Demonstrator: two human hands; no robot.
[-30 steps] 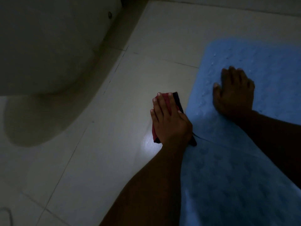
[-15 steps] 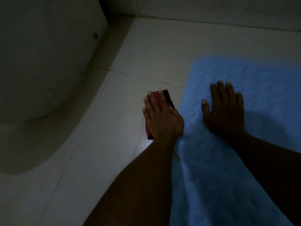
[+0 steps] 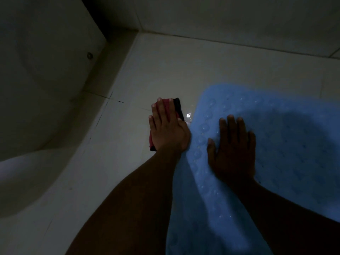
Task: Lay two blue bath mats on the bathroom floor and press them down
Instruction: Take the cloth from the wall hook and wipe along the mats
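A blue bath mat with raised round bumps lies on the pale tiled floor, filling the right half of the dim head view. My right hand lies flat on it near its left edge, fingers straight and spread, pressing down. Just left of the mat's edge, my left hand rests flat with straight fingers on a red and black flat object lying on the tile. I see only one mat.
A large pale curved fixture takes up the left side, with a small round fitting on it. The wall meets the floor at the back. A wet shine lies on the tile beside the mat.
The view has tilted up, so the back wall and corner now show. My right hand has slid back along the mat, toward me. My left hand stays flat on the red and black object.
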